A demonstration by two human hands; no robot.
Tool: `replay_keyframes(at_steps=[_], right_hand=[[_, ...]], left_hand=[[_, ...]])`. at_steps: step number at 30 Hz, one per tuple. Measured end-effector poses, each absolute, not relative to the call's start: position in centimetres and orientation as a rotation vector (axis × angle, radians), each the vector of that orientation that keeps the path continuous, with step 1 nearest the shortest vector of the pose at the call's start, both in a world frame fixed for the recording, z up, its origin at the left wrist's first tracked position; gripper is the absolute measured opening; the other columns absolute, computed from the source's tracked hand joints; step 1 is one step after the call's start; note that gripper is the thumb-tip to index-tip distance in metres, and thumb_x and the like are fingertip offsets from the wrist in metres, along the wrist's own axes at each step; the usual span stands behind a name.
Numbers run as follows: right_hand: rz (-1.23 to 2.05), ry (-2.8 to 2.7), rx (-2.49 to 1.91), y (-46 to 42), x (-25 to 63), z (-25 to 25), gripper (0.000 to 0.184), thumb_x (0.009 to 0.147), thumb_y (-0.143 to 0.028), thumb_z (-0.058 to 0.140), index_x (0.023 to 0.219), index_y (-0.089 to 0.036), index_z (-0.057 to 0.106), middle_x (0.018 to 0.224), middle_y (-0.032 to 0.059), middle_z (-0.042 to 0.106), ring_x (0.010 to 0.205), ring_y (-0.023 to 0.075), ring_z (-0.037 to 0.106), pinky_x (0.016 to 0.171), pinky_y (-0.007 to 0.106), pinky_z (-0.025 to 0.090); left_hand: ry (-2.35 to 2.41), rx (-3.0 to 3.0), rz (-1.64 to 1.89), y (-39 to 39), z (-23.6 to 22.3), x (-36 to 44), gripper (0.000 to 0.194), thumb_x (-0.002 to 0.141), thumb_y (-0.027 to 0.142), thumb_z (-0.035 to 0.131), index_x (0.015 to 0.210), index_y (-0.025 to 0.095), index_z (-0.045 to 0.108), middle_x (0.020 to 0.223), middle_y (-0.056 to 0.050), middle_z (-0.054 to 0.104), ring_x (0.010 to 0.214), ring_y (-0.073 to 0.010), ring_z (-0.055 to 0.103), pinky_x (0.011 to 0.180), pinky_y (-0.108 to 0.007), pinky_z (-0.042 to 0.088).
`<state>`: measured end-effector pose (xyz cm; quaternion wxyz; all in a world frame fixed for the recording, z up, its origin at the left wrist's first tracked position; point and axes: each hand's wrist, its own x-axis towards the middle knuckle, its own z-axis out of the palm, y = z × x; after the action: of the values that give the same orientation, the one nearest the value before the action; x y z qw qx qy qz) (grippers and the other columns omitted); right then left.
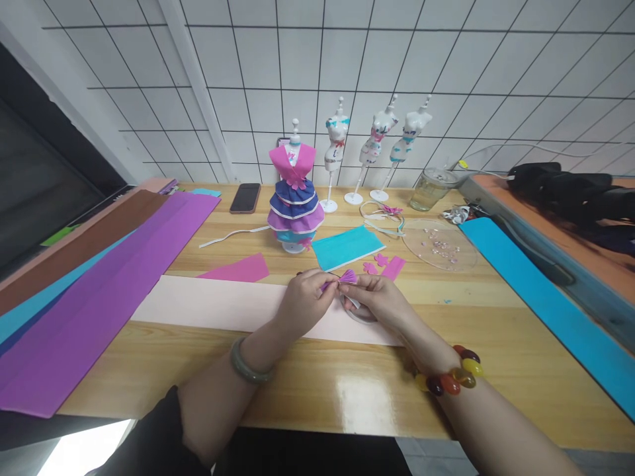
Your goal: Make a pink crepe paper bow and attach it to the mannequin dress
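The left hand (307,297) and right hand (380,297) meet near the centre of the frame; thumb and fingers of each pinch a small purple bow (349,276), its pleated end fanned out between them; a short white strip (354,302) hangs below the bow at the right hand's fingers, and part of a pale ring (361,318) shows under that hand.

Beneath the hands a pale pink sheet (208,303) lies across the middle of the table (297,390); just above it are a bright pink scrap (238,268), pink cutouts (376,263) and a blue piece (347,247); a clear dish (439,246) of small shiny bits sits right of centre, with a glass (430,188) of yellowish liquid above it.

In the upper middle stands a dress form (296,192) in pink, navy, lilac and blue tiers; to its right are three white forms (337,142), bearing coloured patches and dark marks too small to read as writing; a phone (245,198) lies to the left, its screen dark.

Long purple sheets (114,291) slant along the left of the frame, beside brown and blue ones; a blue sheet (540,297) slants down the right; a bangle (248,363) circles the left wrist, a beaded bracelet (450,382) the right.
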<state>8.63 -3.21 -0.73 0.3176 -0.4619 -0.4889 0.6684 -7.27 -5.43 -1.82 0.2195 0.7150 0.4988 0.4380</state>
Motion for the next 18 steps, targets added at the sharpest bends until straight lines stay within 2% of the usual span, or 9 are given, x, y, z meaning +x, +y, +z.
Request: replay_keyframes(at_steps=[6, 10, 15, 18], right_hand=[[1.827, -1.263, -1.14, -3.05, 8.54, -0.51, 0.026, 0.062, -0.033, 0.073, 0.077, -0.014, 0.063, 0.046, -0.0037, 0.057, 0.03, 0.0011, 0.034, 0.031, 0.016, 0.015], [1.772, -1.278, -1.196, -3.2, 8.68, -0.6, 0.023, 0.064, -0.034, 0.071, 0.069, -0.013, 0.064, 0.046, -0.003, 0.057, 0.032, 0.0002, 0.036, 0.032, 0.014, 0.018], [1.752, -1.229, -1.26, -3.2, 8.69, -0.72, 0.021, 0.06, -0.032, 0.073, 0.064, -0.013, 0.066, 0.047, -0.0018, 0.06, 0.037, 0.0017, 0.045, 0.035, 0.012, 0.027], [1.783, -1.232, -1.236, -3.16, 8.64, -0.6, 0.021, 0.06, -0.032, 0.073, 0.062, -0.013, 0.065, 0.045, -0.0025, 0.058, 0.035, 0.0011, 0.043, 0.033, 0.012, 0.025]], left_hand=[[1.382, 1.849, 1.252, -5.67, -1.77, -6.85, 0.014, 0.078, 0.018, 0.052, 0.083, 0.019, 0.065, 0.082, -0.004, 0.066, 0.08, -0.0156, 0.059, 0.073, -0.026, 0.043], [1.365, 1.701, 1.242, -5.74, -1.62, -6.62, 0.012, 0.076, 0.017, 0.053, 0.078, 0.018, 0.065, 0.076, -0.002, 0.067, 0.075, -0.0138, 0.06, 0.069, -0.023, 0.045], [1.389, 1.706, 1.271, -5.77, -1.84, -6.61, 0.012, 0.075, 0.017, 0.055, 0.078, 0.017, 0.067, 0.078, -0.002, 0.067, 0.076, -0.0137, 0.061, 0.069, -0.023, 0.045], [1.373, 1.763, 1.275, -5.79, -1.92, -6.66, 0.014, 0.075, 0.016, 0.054, 0.078, 0.018, 0.067, 0.076, -0.003, 0.067, 0.076, -0.0139, 0.06, 0.071, -0.023, 0.045]])
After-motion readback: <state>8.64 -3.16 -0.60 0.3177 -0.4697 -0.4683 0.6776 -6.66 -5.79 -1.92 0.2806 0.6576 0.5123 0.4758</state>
